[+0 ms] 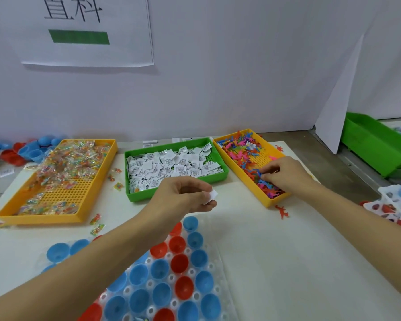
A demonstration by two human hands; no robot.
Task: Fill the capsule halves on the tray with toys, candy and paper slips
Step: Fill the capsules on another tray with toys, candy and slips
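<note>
While the left hand (pixel 183 195) pinches a paper slip (pixel 212 196) mid-frame above the capsule halves (pixel 176 274) at bottom centre, the right hand (pixel 285 173) picks among toys (pixel 243 154) — advise one toy per pinch, slip dropped squarely.

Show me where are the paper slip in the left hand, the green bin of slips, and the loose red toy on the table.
paper slip (pixel 211 196), head view, on its white corner.
green bin (pixel 176 190), head view, on its front wall.
red toy (pixel 282 211), head view, on its body.
</note>
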